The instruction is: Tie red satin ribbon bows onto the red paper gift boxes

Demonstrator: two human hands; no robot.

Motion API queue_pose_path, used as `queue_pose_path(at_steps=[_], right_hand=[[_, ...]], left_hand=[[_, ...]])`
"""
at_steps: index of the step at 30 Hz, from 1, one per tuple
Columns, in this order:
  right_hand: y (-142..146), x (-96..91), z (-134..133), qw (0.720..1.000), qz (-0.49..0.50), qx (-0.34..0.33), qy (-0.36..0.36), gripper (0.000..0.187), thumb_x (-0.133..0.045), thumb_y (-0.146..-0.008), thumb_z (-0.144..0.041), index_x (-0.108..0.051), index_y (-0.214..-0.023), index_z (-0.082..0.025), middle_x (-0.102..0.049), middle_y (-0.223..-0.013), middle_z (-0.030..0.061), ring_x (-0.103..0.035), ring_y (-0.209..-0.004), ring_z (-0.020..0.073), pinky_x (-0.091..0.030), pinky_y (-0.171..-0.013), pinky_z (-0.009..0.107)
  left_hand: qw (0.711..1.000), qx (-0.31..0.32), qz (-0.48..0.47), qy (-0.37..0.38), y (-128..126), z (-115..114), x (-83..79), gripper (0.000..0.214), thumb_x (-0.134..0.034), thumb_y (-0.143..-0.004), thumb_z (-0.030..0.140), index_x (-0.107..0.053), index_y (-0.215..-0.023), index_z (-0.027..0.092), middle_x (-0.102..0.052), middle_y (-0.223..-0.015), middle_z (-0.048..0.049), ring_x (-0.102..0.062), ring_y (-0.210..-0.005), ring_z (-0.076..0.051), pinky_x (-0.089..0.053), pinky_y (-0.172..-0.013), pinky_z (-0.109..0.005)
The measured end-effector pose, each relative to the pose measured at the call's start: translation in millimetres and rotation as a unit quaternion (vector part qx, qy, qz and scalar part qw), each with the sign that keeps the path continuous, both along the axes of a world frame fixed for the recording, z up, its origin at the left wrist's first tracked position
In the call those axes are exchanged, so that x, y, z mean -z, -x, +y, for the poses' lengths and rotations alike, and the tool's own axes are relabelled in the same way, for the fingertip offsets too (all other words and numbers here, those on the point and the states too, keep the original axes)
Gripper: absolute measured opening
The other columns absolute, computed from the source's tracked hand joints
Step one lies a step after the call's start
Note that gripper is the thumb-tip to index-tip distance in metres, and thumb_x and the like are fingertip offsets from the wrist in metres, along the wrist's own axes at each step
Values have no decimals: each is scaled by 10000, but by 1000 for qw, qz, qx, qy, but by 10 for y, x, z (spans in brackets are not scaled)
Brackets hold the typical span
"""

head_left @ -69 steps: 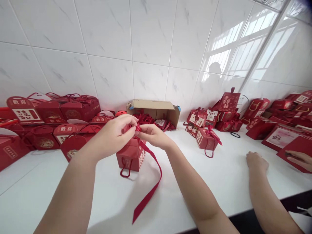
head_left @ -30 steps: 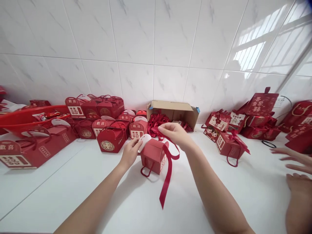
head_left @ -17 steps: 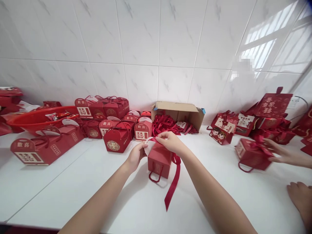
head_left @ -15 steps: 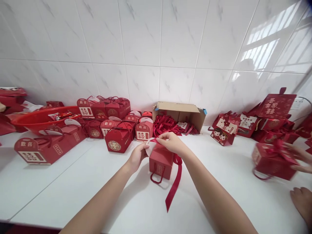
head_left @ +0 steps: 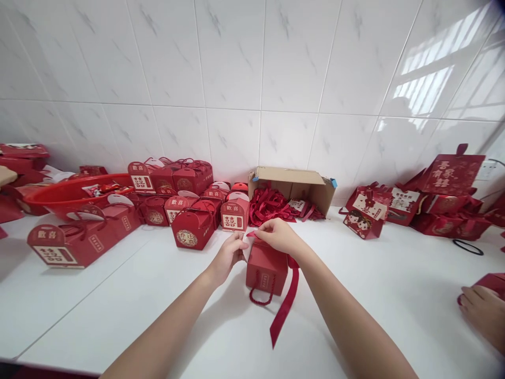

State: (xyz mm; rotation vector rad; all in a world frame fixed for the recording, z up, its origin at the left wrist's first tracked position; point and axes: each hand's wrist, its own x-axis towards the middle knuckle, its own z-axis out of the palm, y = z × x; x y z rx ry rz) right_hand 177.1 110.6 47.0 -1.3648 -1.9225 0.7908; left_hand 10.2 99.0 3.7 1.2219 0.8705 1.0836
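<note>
Your right hand (head_left: 276,235) has come down since a second ago. Back then it was up in the air with the dark red satin ribbon (head_left: 284,309) looping under it. Now it sits on top of the small red cardboard gift box (head_left: 272,263), fingers curled over and pinched shut on the ribbon right at the box's top edge.

Your left hand (head_left: 231,253) has barely moved. It's still at the box's left top corner with thumb and fingertips closed on the white rounded flap (head_left: 245,248), which is tucked in closer to the box than before.

The box has also slid a bit to the right and nearer to you. It stands upright on the white counter (head_left: 118,295), its red cord handle (head_left: 261,299) hanging down the front face.

As it stands, most of the ribbon's slack is gone. One flat tail runs down the box's right side and its tip lies on the counter. I can't see a knot or bow under your fingers, so it looks held down rather than tied, but that's my guess.

Other change: the ribboned red box that was off to the right is gone from that spot. A co-worker's hand (head_left: 480,311) now rests at the right edge on something red (head_left: 492,280).

The open brown cardboard carton (head_left: 294,181) of loose red ribbons (head_left: 268,202) is still against the tiled wall behind your hands.
</note>
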Motion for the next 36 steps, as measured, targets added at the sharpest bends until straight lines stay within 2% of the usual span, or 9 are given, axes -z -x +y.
queue_pose_path(at_steps=[3, 9, 14, 18, 22, 25, 29, 32, 36], right_hand=[[-4, -15, -20, 1000, -5, -19, -3, 240, -544, -778, -313, -681, -680, -142, -652, -713, 40, -520, -639, 121, -384, -573, 232], [19, -20, -50, 998, -11, -54, -17, 265, -533, -812, -348, -712, -751, -163, -689, -786, 40, -573, -712, 141, -423, -640, 246], [-84, -165, -125, 997, -23, -53, -41, 235, -570, -805, -365, -724, -762, -193, -716, -847, 44, -618, -781, 179, -432, -686, 282], [-354, -461, -346, 992, -18, 18, -121, 257, -563, -826, -405, -720, -882, -209, -696, -1024, 62, -604, -977, 219, -436, -821, 325], [-641, -578, -588, 989, 0, 48, -137, 289, -534, -850, -443, -702, -923, -219, -686, -1035, 51, -613, -971, 206, -467, -837, 337], [-752, -376, -656, 998, -39, 20, -54, 309, -541, -850, -448, -693, -992, -220, -676, -1093, 74, -613, -991, 244, -468, -859, 393], [-669, 68, -669, 999, -21, 44, 0, 427, -490, -887, -438, -596, -1207, -175, -563, -1308, 137, -507, -1209, 306, -375, -1014, 472], [-531, 304, -754, 999, 5, 50, -2, 425, -380, -945, -392, -496, -1302, -191, -576, -1291, 120, -537, -1197, 244, -428, -987, 403], [-471, 431, -1014, 995, 88, 39, 7, 393, -398, -945, -404, -468, -1291, -233, -592, -1253, 103, -625, -1057, 208, -504, -872, 352]], left_hand=[[999, -21, 19, -21, -20, -18, 29, 217, -580, -737, 339, -410, -769, 209, -513, -659, 51, -507, -584, -111, -400, -500, -205], [994, -63, 73, -54, -96, -9, 64, 408, -414, -817, 603, -472, -797, 200, -499, -669, 22, -508, -583, -131, -400, -477, -226], [978, -92, 169, -77, -28, 98, 59, 372, -514, -732, 550, -485, -634, 192, -461, -557, 35, -442, -496, -115, -352, -475, -229], [942, -171, 273, -96, 248, 278, 81, 318, -648, -580, 307, -374, -457, 202, -366, -428, 44, -355, -449, -117, -224, -458, -234], [908, -261, 297, -142, 436, 386, 84, 280, -634, -569, 216, -356, -531, 220, -376, -489, 32, -415, -543, -164, -231, -502, -247], [910, -252, 271, -185, 344, 343, 66, 243, -601, -697, 359, -402, -652, 226, -505, -658, 4, -521, -722, -195, -355, -590, -254], [946, -134, 231, -185, 63, 217, 74, 350, -451, -808, 541, -555, -882, 215, -643, -951, -52, -599, -903, -211, -472, -708, -281], [962, -73, 210, -157, -67, 125, 87, 448, -420, -815, 570, -612, -945, 186, -674, -1005, -91, -618, -954, -249, -500, -734, -331], [971, -26, 185, -150, -60, -103, 93, 434, -445, -818, 547, -650, -920, 178, -683, -1015, -94, -596, -1020, -260, -458, -902, -387]])
